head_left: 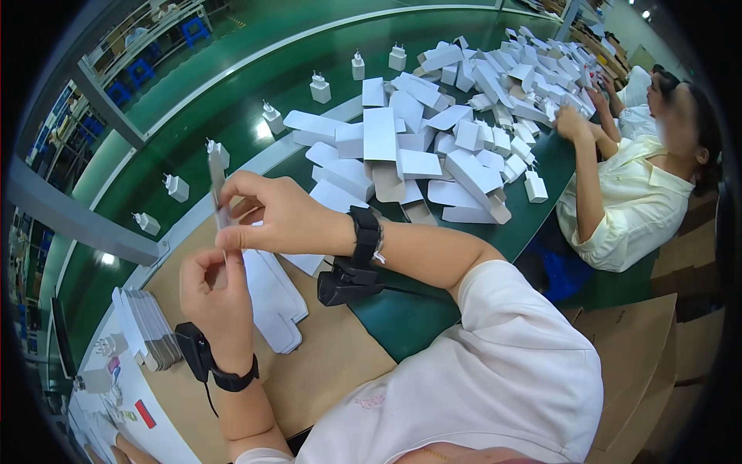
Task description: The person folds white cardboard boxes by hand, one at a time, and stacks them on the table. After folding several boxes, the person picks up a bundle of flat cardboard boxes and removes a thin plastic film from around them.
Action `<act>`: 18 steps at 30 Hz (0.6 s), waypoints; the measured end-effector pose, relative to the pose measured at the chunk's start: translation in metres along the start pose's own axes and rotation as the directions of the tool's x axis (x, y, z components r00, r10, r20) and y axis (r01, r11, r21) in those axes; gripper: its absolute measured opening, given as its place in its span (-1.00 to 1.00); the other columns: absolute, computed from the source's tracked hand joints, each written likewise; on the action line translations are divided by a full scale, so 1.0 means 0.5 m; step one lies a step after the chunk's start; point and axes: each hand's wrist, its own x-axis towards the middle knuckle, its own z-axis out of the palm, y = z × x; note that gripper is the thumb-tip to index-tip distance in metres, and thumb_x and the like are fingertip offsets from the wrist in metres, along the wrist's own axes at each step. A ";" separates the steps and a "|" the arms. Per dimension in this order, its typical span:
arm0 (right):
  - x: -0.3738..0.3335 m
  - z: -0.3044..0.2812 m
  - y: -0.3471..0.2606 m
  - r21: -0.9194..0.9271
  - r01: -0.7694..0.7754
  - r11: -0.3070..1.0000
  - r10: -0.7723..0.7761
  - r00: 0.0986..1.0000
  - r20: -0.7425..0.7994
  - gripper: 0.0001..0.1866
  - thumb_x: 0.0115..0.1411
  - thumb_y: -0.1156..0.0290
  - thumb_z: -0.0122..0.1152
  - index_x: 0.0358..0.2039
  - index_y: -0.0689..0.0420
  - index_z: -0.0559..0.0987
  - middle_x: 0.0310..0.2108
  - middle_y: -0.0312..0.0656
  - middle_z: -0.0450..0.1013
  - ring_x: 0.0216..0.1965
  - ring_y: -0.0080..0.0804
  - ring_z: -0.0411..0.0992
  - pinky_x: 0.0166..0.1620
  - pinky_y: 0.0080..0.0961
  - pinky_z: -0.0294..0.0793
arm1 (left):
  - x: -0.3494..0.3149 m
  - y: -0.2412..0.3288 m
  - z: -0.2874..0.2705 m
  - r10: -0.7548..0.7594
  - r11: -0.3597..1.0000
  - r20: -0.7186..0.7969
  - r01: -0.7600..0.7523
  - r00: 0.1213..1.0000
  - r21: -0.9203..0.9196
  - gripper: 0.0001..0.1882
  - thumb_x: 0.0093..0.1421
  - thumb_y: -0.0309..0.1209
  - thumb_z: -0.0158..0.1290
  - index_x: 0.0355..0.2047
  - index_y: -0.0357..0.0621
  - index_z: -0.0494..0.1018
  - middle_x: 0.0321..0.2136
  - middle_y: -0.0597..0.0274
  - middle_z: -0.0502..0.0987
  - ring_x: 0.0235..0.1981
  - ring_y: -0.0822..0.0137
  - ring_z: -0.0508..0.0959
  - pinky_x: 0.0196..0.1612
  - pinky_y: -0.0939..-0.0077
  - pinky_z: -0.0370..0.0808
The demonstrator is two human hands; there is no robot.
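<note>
Above a brown cardboard sheet, my left hand and my right hand pinch a thin, flat whitish piece, seen almost edge-on. It looks like a flattened carton. My left fingers grip its lower end and my right fingers and thumb hold it higher up. Below my right wrist, white flat cartons lie on the brown sheet. A neat stack of flat cartons stands to the left of my left hand.
White plug chargers stand spaced out along the green conveyor belt. A large heap of white boxes covers the table to the right. Co-workers sit beyond it. A grey metal post rises at left.
</note>
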 end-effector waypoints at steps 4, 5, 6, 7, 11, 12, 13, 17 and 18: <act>-0.002 -0.013 -0.025 -0.258 -0.015 0.966 0.040 0.995 0.094 -0.61 -0.11 0.25 0.38 -0.39 0.20 0.40 -0.41 -0.20 0.45 -0.29 -0.53 0.42 -0.23 -0.58 0.41 | 0.014 -0.024 0.000 -0.159 0.847 0.406 0.336 0.900 -0.412 -0.46 0.05 -0.48 0.13 -0.01 -0.21 0.12 -0.13 0.18 0.29 -0.18 0.38 0.39 -0.15 0.55 0.35; -0.002 -0.009 -0.024 -0.266 -0.014 0.964 0.040 0.995 0.094 -0.61 -0.11 0.25 0.38 -0.39 0.20 0.40 -0.41 -0.20 0.45 -0.29 -0.53 0.42 -0.23 -0.58 0.41 | 0.005 -0.042 0.002 -0.101 0.946 0.339 0.195 0.936 -0.259 -0.24 0.07 -0.36 0.14 0.13 -0.16 -0.11 0.07 0.14 0.05 -0.02 0.29 0.30 -0.02 0.45 0.28; -0.006 -0.004 -0.021 -0.211 -0.010 0.977 0.019 0.999 0.043 -0.63 -0.10 0.28 0.37 -0.39 0.19 0.40 -0.42 -0.21 0.45 -0.32 -0.56 0.41 -0.24 -0.61 0.39 | 0.004 -0.041 0.008 -0.094 0.944 0.341 0.192 0.935 -0.269 -0.24 0.07 -0.36 0.14 0.13 -0.16 -0.11 0.07 0.14 0.05 -0.02 0.29 0.30 -0.02 0.45 0.28; -0.009 0.001 -0.020 -0.155 -0.001 0.988 0.000 1.000 -0.009 -0.66 -0.09 0.32 0.36 -0.40 0.19 0.40 -0.43 -0.22 0.45 -0.35 -0.59 0.39 -0.25 -0.64 0.37 | 0.004 -0.038 0.015 -0.009 0.973 0.261 0.069 0.965 -0.222 -0.22 0.06 -0.31 0.15 0.14 -0.17 -0.10 0.11 0.15 -0.04 0.02 0.29 0.24 0.01 0.42 0.25; -0.007 0.030 -0.020 0.361 0.033 0.932 0.028 0.986 -0.163 -0.77 -0.01 0.38 0.28 -0.42 0.21 0.44 -0.43 -0.25 0.45 -0.45 -0.65 0.35 -0.37 -0.66 0.36 | 0.011 -0.042 0.013 0.014 0.951 0.256 0.067 0.967 -0.303 -0.28 0.11 -0.31 0.10 0.14 -0.18 -0.09 0.09 0.14 0.02 0.04 0.28 0.20 0.05 0.40 0.20; -0.006 0.028 -0.015 0.370 0.031 0.929 0.032 0.986 -0.161 -0.77 -0.01 0.38 0.28 -0.42 0.21 0.44 -0.43 -0.25 0.45 -0.45 -0.65 0.35 -0.37 -0.66 0.36 | 0.010 -0.048 0.005 0.011 0.946 0.294 0.086 0.956 -0.314 -0.31 0.12 -0.32 0.07 0.14 -0.18 -0.08 0.06 0.12 0.08 0.03 0.28 0.21 0.05 0.41 0.19; -0.001 0.016 -0.010 0.373 -0.097 0.923 0.111 0.994 -0.017 -0.79 0.03 0.37 0.24 -0.40 0.20 0.44 -0.44 -0.28 0.44 -0.45 -0.68 0.34 -0.40 -0.68 0.36 | 0.009 -0.051 0.002 0.005 0.949 0.295 0.089 0.956 -0.303 -0.31 0.12 -0.32 0.07 0.14 -0.18 -0.08 0.06 0.12 0.08 0.03 0.28 0.21 0.05 0.41 0.19; 0.008 0.010 0.032 0.296 -0.223 0.929 0.192 0.972 0.132 -0.79 0.15 0.29 0.13 -0.38 0.20 0.46 -0.53 -0.39 0.35 -0.49 -0.75 0.27 -0.46 -0.76 0.31 | 0.002 -0.065 0.017 -0.070 0.888 0.301 0.197 0.951 -0.416 -0.43 0.17 -0.36 0.00 0.09 -0.14 -0.03 -0.09 0.12 0.23 -0.13 0.34 0.33 -0.07 0.46 0.30; 0.009 0.011 0.048 0.245 -0.189 0.951 0.161 0.978 0.130 -0.80 0.15 0.31 0.13 -0.38 0.21 0.46 -0.52 -0.39 0.36 -0.48 -0.74 0.28 -0.44 -0.76 0.31 | 0.000 -0.068 0.018 -0.003 0.926 0.245 0.096 0.970 -0.366 -0.46 0.19 -0.37 -0.03 0.08 -0.11 -0.05 -0.14 0.12 0.28 -0.21 0.38 0.39 -0.15 0.49 0.36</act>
